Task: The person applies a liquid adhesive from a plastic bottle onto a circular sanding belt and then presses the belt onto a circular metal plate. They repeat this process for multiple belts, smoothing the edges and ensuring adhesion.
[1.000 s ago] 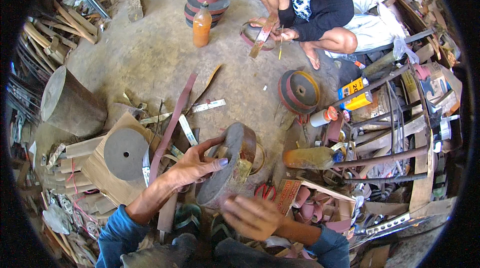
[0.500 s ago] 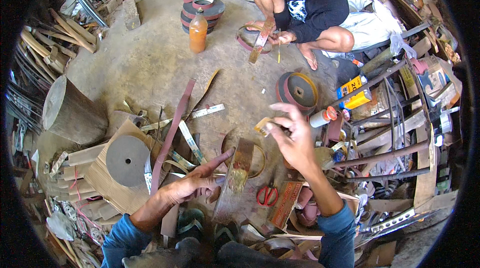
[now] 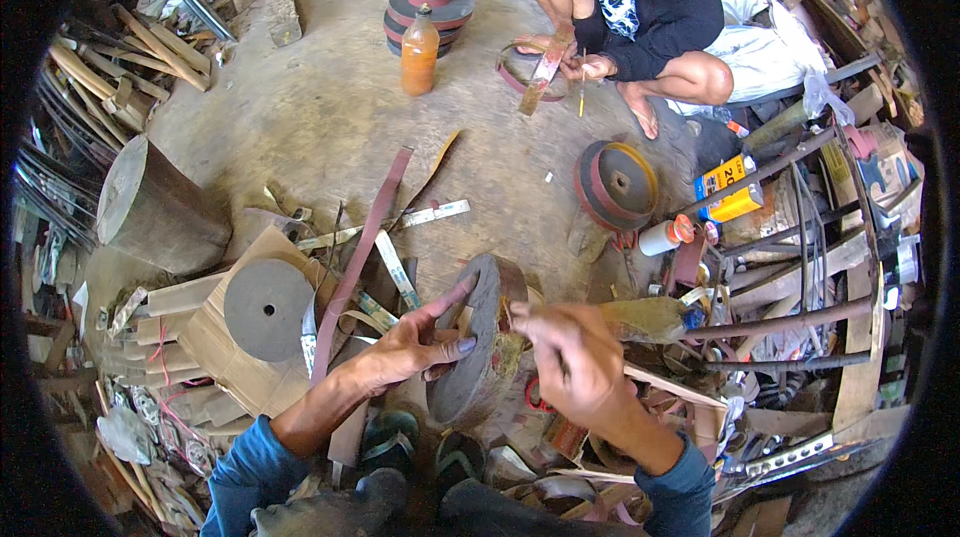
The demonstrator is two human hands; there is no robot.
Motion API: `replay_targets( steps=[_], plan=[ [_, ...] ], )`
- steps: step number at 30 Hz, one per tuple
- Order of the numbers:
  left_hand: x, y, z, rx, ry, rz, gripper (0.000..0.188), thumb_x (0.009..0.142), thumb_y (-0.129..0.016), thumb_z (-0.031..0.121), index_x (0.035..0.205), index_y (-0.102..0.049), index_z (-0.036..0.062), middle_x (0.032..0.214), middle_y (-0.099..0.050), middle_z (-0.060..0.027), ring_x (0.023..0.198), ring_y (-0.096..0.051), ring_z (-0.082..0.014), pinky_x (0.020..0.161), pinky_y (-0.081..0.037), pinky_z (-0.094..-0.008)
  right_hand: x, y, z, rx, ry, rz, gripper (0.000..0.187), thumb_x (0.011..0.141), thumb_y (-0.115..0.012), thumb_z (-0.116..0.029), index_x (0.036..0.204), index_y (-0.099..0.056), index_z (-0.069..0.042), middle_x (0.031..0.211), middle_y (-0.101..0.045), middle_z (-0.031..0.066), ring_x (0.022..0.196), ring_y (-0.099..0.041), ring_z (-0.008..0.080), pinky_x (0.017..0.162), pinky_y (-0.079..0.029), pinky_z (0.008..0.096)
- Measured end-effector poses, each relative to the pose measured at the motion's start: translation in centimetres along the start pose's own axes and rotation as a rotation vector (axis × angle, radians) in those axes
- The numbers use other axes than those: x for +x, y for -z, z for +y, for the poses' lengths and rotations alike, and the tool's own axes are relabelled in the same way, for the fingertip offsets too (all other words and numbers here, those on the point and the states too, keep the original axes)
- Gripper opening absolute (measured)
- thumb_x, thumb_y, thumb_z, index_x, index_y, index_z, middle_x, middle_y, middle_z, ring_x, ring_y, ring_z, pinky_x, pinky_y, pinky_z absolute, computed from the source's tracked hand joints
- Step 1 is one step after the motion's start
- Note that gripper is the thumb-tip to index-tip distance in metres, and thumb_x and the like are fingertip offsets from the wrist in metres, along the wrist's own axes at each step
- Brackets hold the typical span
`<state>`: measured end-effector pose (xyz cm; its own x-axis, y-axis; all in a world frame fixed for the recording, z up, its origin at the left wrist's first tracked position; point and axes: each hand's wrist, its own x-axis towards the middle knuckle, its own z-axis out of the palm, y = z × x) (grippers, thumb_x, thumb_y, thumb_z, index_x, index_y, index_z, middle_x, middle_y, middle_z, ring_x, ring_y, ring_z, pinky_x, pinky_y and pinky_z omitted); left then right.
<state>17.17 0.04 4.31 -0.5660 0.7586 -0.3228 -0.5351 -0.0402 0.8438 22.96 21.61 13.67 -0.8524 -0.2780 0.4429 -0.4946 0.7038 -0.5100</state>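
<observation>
A thick grey wheel [image 3: 467, 389], its outer rim smeared with brown, stands tilted on edge in front of me. My left hand [image 3: 405, 349] grips it, thumb and fingers against the grey side face. Against the rim, my right hand [image 3: 578, 362] is pinched closed and blurred by motion. The small flat tan piece seen in its fingers earlier is mostly hidden now. Left of the wheel lie a dark red abrasive strip [image 3: 360, 267] and a white printed strip [image 3: 398, 272]. Another grey wheel [image 3: 268, 309] rests flat on cardboard [image 3: 215, 347].
Across the floor, a squatting person [image 3: 650, 47] holds a ring-shaped wheel [image 3: 545, 77]. An orange-filled bottle [image 3: 420, 57] stands by stacked wheels [image 3: 445, 12]. A red-and-yellow wheel [image 3: 615, 185], a white jar [image 3: 662, 237] and a metal rack [image 3: 780, 329] are at right; a log [image 3: 165, 207] stands left.
The wheel has turned, so its grey side face shows. My right hand has come down and left from above onto the rim. The view has shifted slightly.
</observation>
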Motion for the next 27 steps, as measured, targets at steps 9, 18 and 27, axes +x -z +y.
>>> replay_targets(
  steps=[9, 18, 27],
  plan=[
    [-0.5, -0.1, 1.4, -0.123, 0.011, 0.083, 0.083, 0.092, -0.073, 0.020, 0.158, -0.024, 0.0227, 0.082, -0.064, 0.0041, 0.061, -0.044, -0.0038, 0.051, -0.037, -0.0210, -3.9, -0.4, -3.9, -0.253, 0.252, -0.084, 0.041, 0.077, -0.074, -0.005, 0.117, -0.065, -0.005, 0.121, -0.068, 0.0173, 0.093, -0.068, 0.0270, 0.073, -0.050, 0.0338],
    [-0.6, 0.5, 1.1, -0.247, -0.054, -0.140, 0.114, 0.078, -0.082, 0.006, 0.160, -0.003, 0.0151, 0.135, -0.058, -0.0186, 0.088, -0.065, -0.0108, 0.065, -0.051, -0.0199, -1.0, 3.0, -3.9, 0.669, -0.718, 0.394, 0.028, 0.089, -0.068, 0.004, 0.115, -0.058, 0.003, 0.103, -0.072, 0.0144, 0.095, -0.067, 0.0132, 0.079, -0.053, 0.0240],
    [0.0, 0.8, 0.1, -0.241, -0.049, -0.061, 0.110, 0.081, -0.080, 0.008, 0.160, -0.003, 0.0144, 0.133, -0.060, -0.0171, 0.099, -0.064, -0.0137, 0.074, -0.051, -0.0228, -2.9, -0.7, -2.2, -0.116, 0.199, 0.019, 0.029, 0.078, -0.072, 0.000, 0.107, -0.068, 0.001, 0.113, -0.070, 0.0185, 0.106, -0.068, 0.0327, 0.086, -0.058, 0.0390]
  ],
)
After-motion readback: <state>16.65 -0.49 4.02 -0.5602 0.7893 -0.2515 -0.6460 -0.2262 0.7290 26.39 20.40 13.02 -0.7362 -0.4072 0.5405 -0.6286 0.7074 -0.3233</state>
